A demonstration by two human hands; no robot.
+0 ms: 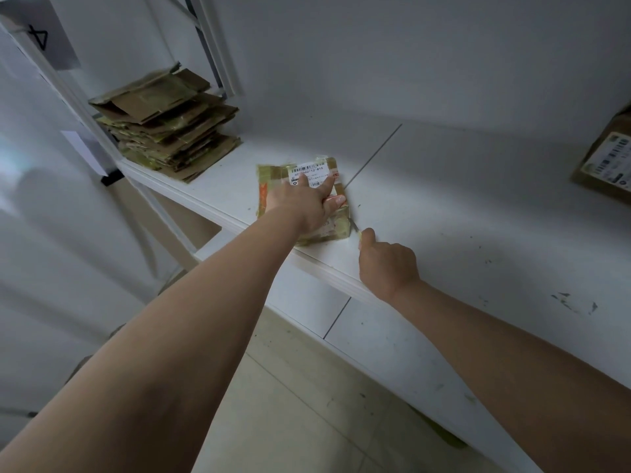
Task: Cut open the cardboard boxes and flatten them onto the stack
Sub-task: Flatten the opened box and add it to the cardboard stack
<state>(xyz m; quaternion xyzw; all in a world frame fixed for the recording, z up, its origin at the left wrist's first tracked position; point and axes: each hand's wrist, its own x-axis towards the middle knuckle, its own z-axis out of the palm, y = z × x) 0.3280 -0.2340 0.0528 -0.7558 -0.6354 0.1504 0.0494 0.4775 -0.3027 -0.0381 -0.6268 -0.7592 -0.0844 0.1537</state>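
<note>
White shelf, front edge: left hand (307, 203) presses flat on the taped box (304, 199); right hand (387, 264) grips a knife (355, 230) at its right near corner, stack (167, 124) far-left.

A white shelf (444, 213) with scuffed paint runs along a white wall (375, 56). A paper sign (37, 35) hangs upper left. Pale floor tiles (300, 414) lie below.
</note>
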